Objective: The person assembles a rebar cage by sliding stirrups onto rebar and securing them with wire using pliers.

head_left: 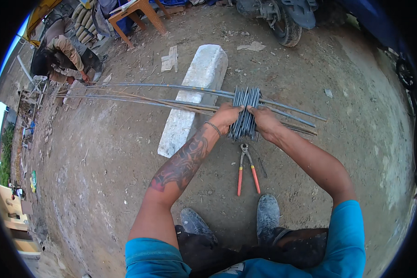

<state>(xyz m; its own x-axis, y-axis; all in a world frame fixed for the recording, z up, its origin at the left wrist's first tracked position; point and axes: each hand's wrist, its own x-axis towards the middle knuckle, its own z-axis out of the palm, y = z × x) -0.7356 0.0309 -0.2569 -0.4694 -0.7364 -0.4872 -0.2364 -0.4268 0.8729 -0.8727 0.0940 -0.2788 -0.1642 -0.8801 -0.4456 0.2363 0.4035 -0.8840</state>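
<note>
Long grey steel bars, with thinner brownish rods among them, lie across a long, rough white block. Their far ends reach toward a stooping co-worker at upper left; a roll or sideways shove could, in my judgement, strike that person's hands. Nothing visible on the block's top face checks such a roll (its underside is hidden).

The tight bundle of thin, dark grey metal rods sits across the bars, right of the block. The left hand and right hand both grip it, thumbs almost meeting. Uneven pressure could fan the rods apart, and fingers could be pinched against the bars. Whether the bars pass through the bundle or beneath it cannot be determined.

Steel pincers with red handles lie spread on the ground, just ahead of the grey, dust-marked shoes; a forward step risks a stumble.

Containers: plump tan sacks, stacked at upper left, appear filled; contents not visible.
</note>
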